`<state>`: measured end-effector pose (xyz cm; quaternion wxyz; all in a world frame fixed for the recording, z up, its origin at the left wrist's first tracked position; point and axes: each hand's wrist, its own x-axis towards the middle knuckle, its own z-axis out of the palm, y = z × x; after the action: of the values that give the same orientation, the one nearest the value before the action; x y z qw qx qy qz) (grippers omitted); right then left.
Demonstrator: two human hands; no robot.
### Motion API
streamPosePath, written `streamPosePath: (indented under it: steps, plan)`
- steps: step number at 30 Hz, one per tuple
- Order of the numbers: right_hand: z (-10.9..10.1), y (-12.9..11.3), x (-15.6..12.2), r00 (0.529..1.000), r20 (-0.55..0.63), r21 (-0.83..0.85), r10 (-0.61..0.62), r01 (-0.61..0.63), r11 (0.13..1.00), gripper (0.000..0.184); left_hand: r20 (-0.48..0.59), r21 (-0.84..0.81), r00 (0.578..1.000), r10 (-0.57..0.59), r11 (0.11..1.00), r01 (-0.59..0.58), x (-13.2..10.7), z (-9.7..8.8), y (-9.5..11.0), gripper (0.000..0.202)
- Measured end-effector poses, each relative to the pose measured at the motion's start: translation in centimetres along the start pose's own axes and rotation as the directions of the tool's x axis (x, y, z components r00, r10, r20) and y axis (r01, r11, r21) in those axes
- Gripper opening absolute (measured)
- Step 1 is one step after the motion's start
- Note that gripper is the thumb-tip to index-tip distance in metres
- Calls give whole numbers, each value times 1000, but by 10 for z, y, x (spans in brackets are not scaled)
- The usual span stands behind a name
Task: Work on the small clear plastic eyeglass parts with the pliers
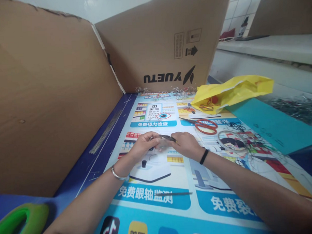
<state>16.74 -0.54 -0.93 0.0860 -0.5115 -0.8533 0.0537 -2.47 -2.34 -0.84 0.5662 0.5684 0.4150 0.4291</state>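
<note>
Above the middle of the printed sheet (178,177), my two hands almost meet. My right hand (186,144) is closed around a small dark pair of pliers (168,138), whose jaws point left toward my other fingers. A spot of yellow shows on the handle. The fingertips of my left hand (146,144) pinch together by the jaws; what lies between them is too small and blurred to make out. Nearer to me, a thin dark metal tool (175,193) lies flat. Red-handled scissors (206,127) rest open beyond my right hand.
Cardboard panels (42,83) stand at the left and back. A yellow bag (237,92) lies open at back right, beside a teal sheet (276,126). Thin wires (105,132) lie left. A clear ring (231,150) and tangled wire are at right. A green tape roll (34,220) sits front left.
</note>
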Motion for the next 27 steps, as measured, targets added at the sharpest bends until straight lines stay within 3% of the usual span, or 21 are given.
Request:
streamPosePath:
  steps: [10,27]
  plan:
    - [1,5,0,993,-77,82,90,-84,993,45,43,-160,998,35,987,-28,-2,-2,6,32]
    - [2,8,1,988,-78,-4,133,-134,991,49,-216,-41,969,117,991,-128,5,0,-3,25]
